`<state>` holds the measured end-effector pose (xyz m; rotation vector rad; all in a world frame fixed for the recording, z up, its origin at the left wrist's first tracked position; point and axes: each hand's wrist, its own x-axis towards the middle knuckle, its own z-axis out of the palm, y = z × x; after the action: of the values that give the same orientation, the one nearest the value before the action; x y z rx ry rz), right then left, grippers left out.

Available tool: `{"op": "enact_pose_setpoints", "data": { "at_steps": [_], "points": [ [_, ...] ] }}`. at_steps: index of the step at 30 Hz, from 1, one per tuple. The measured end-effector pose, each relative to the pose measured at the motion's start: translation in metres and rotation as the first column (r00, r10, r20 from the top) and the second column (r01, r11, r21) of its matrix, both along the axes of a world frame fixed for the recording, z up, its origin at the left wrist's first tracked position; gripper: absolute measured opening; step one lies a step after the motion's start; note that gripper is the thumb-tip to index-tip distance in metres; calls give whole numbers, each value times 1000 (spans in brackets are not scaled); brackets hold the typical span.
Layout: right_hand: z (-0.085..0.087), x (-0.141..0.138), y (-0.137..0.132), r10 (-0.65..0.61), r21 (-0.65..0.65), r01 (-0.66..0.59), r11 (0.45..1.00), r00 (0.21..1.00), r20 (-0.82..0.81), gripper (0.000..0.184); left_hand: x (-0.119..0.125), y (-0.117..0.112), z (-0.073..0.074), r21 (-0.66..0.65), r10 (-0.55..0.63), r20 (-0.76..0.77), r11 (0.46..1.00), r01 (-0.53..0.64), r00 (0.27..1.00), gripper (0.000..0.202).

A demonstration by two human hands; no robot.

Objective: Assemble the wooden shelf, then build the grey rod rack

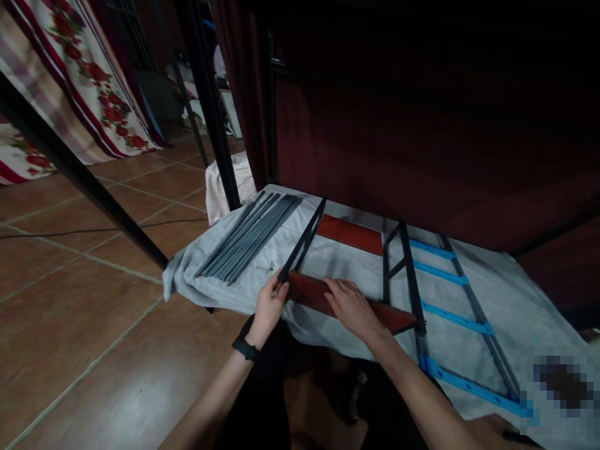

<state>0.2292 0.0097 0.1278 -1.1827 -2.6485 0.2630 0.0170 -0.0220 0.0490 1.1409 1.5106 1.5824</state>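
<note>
My left hand, with a black band at the wrist, pinches the near end of a black metal side frame where it meets a red-brown board. The board lies across, spanning to a second black side frame on the right. My right hand rests over the board's middle, fingers draped across its upper edge; the thumb is hidden. Beyond it, another red-brown panel lies between the frames. Small screws or bolts lie left of my left hand.
Grey rods lie bundled on the cloth-covered table. To the right are blue slats joined by a dark rail. Black posts rise at the left, and a dark red curtain hangs behind. A cable crosses the tiled floor.
</note>
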Motion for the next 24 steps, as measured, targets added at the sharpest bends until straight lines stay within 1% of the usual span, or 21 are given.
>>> {"op": "enact_pose_setpoints", "data": {
  "at_steps": [2,5,9,11,13,15,18,21,24],
  "points": [
    [1,-7,2,-2,-27,2,1000,1000,16,36,9,-1,-1,21,24,-7,999,-24,1000,45],
    [5,-15,2,-12,-63,13,998,1000,12,35,8,1,-4,-4,41,-49,999,-41,998,43],
    [8,-21,2,-28,-101,27,995,1000,-5,30,-4,3,-4,-39,-35,-150,999,29,988,40],
    [6,-22,3,-37,-112,35,993,999,-17,29,-8,2,-3,-44,-76,-215,997,69,974,39],
    [3,-24,3,-41,-122,37,992,999,-28,30,-10,-1,-2,-43,-90,-263,996,81,961,39],
    [1,-26,4,-35,-130,30,991,999,-37,34,-9,-2,-2,-35,-85,-269,996,79,959,40],
    [2,-34,6,4,-143,-9,990,1000,-29,49,-7,-1,-3,-20,-75,-227,997,72,971,42],
    [7,-42,8,74,-155,-76,985,997,-13,60,-6,2,-6,-8,-50,-208,999,50,977,40],
    [14,-51,13,141,-165,-142,976,990,-14,64,-7,3,-8,-20,-57,-249,998,53,967,42]
  ]
}}
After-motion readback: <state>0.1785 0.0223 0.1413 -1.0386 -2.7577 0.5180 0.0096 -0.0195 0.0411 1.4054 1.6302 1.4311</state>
